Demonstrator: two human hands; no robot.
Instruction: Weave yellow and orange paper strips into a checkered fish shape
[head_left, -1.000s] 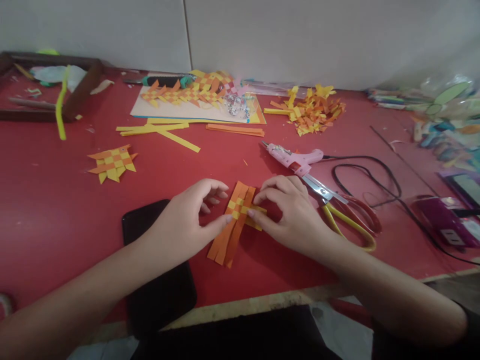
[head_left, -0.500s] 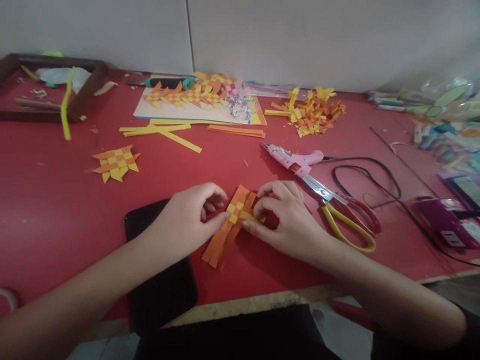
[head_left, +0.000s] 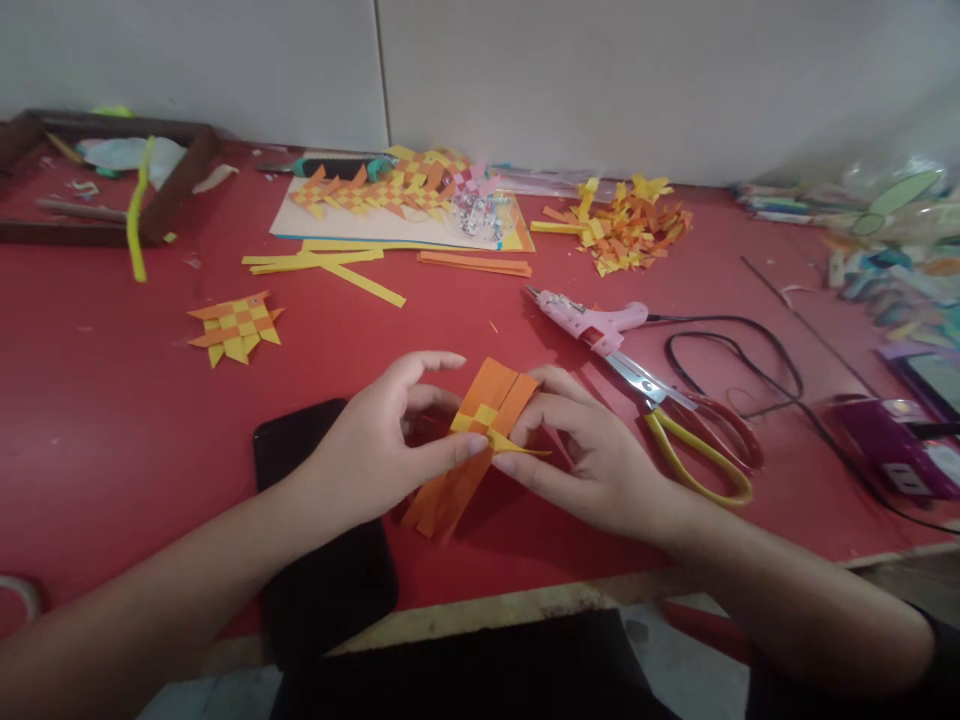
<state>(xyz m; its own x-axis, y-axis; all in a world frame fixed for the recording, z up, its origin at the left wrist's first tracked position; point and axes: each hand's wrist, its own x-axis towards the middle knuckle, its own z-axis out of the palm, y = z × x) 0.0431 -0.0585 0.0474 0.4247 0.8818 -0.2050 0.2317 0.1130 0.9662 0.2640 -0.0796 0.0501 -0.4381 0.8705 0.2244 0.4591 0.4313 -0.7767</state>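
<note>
Woven orange-and-yellow paper strips (head_left: 489, 381) were near the front edge of the red tabletop (head_left: 465, 320), pinched thumb-to-finger by the left hand (head_left: 371, 440) and right hand (head_left: 607, 460), probably so the weave wouldn't slip loose.

Craft workspace, glue gun (head_left: 589, 318), scissors (head_left: 694, 430)

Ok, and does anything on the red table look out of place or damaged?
Nothing looks clearly damaged. The black phone sticks out past the near edge of the red table, so it seems badly placed. A bright yellow strip lies across the rim of the brown frame, partly outside it.
</note>
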